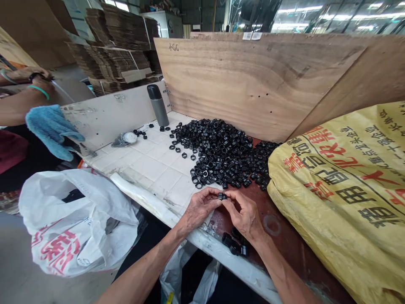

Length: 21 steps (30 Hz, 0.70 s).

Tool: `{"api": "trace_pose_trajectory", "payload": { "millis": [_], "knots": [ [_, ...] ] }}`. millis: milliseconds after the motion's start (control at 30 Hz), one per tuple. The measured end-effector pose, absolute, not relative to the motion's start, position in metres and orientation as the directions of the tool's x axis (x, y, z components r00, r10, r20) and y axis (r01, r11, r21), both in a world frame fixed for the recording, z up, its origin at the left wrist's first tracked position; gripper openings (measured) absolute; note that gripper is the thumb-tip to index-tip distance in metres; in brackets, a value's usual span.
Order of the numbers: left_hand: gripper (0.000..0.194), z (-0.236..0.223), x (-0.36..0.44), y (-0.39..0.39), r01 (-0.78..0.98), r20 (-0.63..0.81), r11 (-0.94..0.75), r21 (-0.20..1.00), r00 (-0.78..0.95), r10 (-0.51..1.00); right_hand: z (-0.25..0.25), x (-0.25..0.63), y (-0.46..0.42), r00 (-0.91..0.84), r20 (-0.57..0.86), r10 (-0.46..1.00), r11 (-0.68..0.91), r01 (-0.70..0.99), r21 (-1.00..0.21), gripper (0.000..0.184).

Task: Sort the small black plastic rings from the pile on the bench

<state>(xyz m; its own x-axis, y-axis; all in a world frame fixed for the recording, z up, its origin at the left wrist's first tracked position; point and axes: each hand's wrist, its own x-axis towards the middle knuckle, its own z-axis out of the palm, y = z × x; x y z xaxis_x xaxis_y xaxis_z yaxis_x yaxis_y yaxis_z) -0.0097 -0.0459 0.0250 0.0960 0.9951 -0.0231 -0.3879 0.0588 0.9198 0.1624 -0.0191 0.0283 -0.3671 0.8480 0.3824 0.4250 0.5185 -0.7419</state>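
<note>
Fingers of left hand and right hand pinch stubby black plastic piece before heaped black plastic rings; handling step likely needs steadiness.

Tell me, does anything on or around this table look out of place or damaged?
Only minor things: a few black rings lie apart, left of the big pile, as if strayed; and the low white side board, farther left, bears dark scuffs and stains, so it looks worn.
</note>
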Motion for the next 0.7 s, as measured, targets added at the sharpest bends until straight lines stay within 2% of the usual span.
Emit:
{"api": "trace_pose_trajectory", "payload": {
  "millis": [167,333,400,567,700],
  "knots": [
    [0.029,0.0284,-0.0093,-0.0473,-0.323,-0.003,0.025,0.946,0.070,0.998,0.0306,0.1635,-0.0176,-0.374,0.362,0.853,0.510,0.459,-0.727,0.013],
    [0.026,0.0280,-0.0073,-0.0476,-0.289,0.018,0.005,0.957,0.074,0.997,0.0265,0.1606,-0.0187,-0.378,0.335,0.863,0.498,0.526,-0.690,0.035],
    [0.026,0.0273,-0.0069,-0.0472,-0.297,0.007,0.017,0.955,0.078,0.997,0.0262,0.1595,-0.0197,-0.362,0.335,0.870,0.488,0.532,-0.692,0.039],
    [0.027,0.0253,-0.0066,-0.0465,-0.326,-0.011,0.038,0.945,0.086,0.996,0.0332,0.1600,-0.0207,-0.304,0.336,0.892,0.443,0.428,-0.788,0.015],
    [0.027,0.0215,-0.0069,-0.0463,-0.308,0.016,0.004,0.951,0.062,0.998,0.0346,0.1609,-0.0205,-0.358,0.343,0.868,0.477,0.414,-0.775,0.015]
  ]
}}
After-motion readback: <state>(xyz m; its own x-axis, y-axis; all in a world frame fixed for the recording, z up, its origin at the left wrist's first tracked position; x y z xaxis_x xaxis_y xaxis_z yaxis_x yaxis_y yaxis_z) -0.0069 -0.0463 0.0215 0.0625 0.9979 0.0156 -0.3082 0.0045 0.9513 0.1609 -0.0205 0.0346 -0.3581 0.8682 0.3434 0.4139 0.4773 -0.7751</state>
